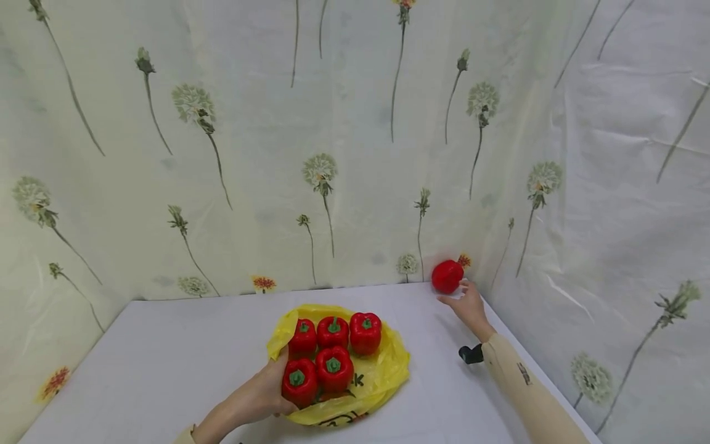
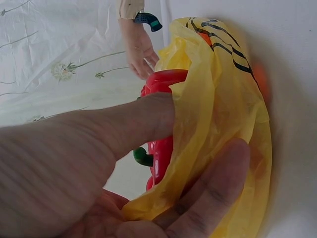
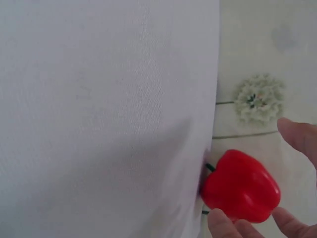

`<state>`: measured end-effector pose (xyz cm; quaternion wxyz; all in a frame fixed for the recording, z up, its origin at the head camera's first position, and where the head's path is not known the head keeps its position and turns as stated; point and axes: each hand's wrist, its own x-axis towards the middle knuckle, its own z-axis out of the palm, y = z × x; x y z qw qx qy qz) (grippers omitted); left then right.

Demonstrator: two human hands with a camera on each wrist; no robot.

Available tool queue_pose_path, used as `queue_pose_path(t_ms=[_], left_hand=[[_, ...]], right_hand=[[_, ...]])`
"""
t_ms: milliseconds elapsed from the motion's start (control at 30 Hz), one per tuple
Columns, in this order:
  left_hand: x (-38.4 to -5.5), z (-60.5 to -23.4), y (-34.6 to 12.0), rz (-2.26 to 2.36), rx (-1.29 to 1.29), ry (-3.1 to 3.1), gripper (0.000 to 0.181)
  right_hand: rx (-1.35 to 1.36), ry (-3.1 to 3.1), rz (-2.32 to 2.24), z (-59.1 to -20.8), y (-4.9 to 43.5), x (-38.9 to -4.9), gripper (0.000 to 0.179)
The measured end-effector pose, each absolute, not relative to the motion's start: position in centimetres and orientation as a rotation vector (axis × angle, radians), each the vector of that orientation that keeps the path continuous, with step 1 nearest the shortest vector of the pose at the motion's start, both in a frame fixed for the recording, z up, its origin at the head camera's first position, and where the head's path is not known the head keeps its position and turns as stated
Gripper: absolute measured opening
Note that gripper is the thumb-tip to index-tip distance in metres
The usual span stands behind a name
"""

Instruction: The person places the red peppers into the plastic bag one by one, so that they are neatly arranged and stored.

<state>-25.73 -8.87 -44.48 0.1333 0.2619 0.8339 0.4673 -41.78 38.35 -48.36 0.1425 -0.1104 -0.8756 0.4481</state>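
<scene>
A yellow plastic bag (image 1: 391,376) lies spread with its mouth upward, and several red bell peppers (image 1: 334,369) sit in it, green stems showing. My left hand (image 1: 270,390) grips the bag's left rim; in the left wrist view its fingers (image 2: 218,186) pinch the yellow film (image 2: 242,114) beside the peppers. A lone red bell pepper (image 1: 447,276) is at the far right corner, close to the back curtain. Around it my right hand (image 1: 473,308) reaches with fingers spread. In the right wrist view the thumb stands apart from the pepper (image 3: 241,188), while the other fingertips (image 3: 223,225) are at its edge.
A white-covered table (image 1: 183,364) holds everything. Behind it and along the right side hangs a pale curtain (image 1: 366,203) printed with dandelions, meeting the table's edges. A dark strap (image 1: 471,354) sticks out from the right wrist.
</scene>
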Motion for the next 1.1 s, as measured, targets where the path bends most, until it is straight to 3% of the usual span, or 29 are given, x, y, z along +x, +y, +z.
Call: queue_pose_path(t_ms=[767,867,1100], left_hand=[[-26.1,-44.8,-9.1,1.335,0.707,2.410,0.123],[-26.2,-44.9,-9.1,1.326,0.713,2.417,0.123],[-26.4,-45.0,-9.3,1.341,0.682,2.404,0.124]], right_hand=[[-0.314,-2.648,1.261,-49.1,40.9,-45.3,0.100],[-0.285,-2.673,1.234,-48.9,41.2,-45.7,0.097],[-0.236,-2.589,1.137,-48.3,41.5,-46.3,0.072]])
